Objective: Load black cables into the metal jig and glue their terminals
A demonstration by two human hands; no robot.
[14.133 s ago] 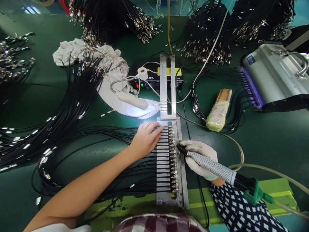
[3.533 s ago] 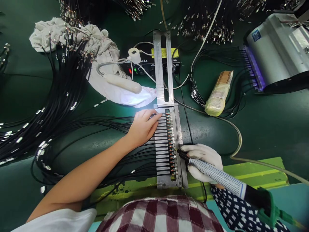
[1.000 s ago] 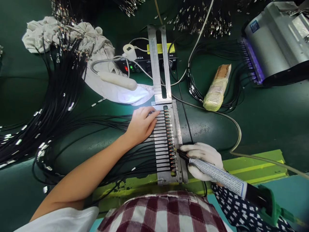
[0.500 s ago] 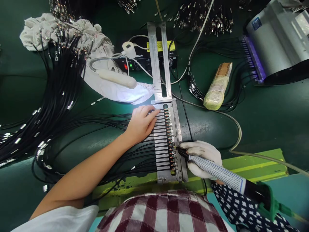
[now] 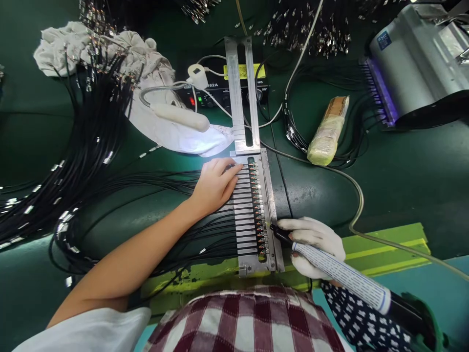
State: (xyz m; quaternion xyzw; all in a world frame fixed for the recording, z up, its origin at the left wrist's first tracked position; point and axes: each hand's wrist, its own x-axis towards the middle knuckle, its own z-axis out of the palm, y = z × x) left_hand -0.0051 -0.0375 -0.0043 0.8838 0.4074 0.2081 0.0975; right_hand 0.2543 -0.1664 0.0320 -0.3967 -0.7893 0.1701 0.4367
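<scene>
My bare left hand (image 5: 215, 184) lies across the upper end of a slotted metal fixture (image 5: 244, 234), its fingers stretched out over the black cables. The cables (image 5: 172, 182) run in from the left. Their small metal-and-orange ends (image 5: 256, 195) sit in a row along the fixture. In its white glove, my right hand (image 5: 318, 244) is closed around a dispensing syringe (image 5: 340, 276) with a printed label and black nozzle. The nozzle's tip is beside the fixture's right rail, near the lower cable ends; whether it touches cannot be made out.
A slotted metal arm (image 5: 234, 93) stands beyond the fixture, before a black control box (image 5: 212, 93). On the left are a cable bundle (image 5: 95, 127), a white cloth (image 5: 164, 127) and a lamp (image 5: 179, 117). A wrapped block (image 5: 328, 132) and silver machine (image 5: 414, 73) lie right.
My right hand and the syringe have moved right and slightly toward me, drawing the nozzle away from the cable ends. My left hand stays on the fixture.
</scene>
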